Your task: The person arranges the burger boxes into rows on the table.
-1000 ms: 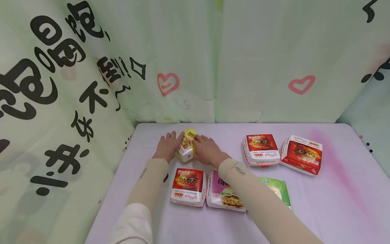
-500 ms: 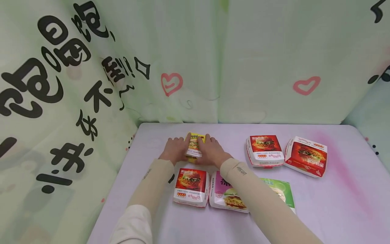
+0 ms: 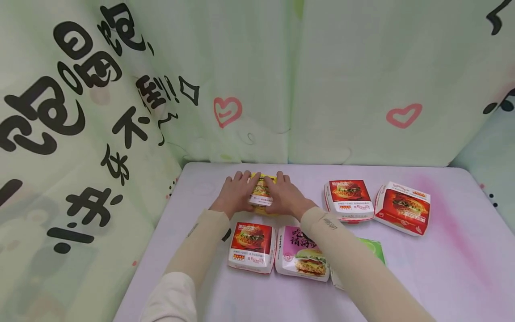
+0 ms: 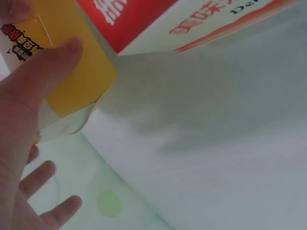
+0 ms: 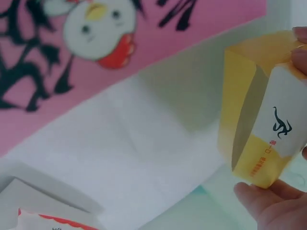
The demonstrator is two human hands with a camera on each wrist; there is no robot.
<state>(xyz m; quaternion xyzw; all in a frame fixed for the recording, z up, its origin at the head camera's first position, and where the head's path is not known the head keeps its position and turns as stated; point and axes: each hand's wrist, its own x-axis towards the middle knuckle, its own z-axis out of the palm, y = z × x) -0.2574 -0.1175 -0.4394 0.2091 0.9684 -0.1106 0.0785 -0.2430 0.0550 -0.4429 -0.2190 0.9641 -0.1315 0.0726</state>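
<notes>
A yellow burger box (image 3: 261,200) stands at the back left of the table, between the two hands. My left hand (image 3: 237,194) grips its left side, with the thumb lying across a yellow face of the box (image 4: 79,84) in the left wrist view. From the other side my right hand (image 3: 289,197) holds it, fingertips and thumb on its edges. One flap of the carton (image 5: 247,110) shows a gap along its side in the right wrist view. Parts of the box are hidden behind the hands.
Nearer me lie a red-and-white burger box (image 3: 252,247), a purple burger box (image 3: 303,255) and a green box (image 3: 373,250), partly under my right sleeve. Two more red boxes, one upright-printed (image 3: 348,201) and one angled (image 3: 403,208), sit to the right. A curtain (image 3: 322,89) hangs behind the table.
The yellow box has turned from slanted to straighter between the hands. Both hands have shifted a little to the right in the head view, which has itself moved slightly.
</notes>
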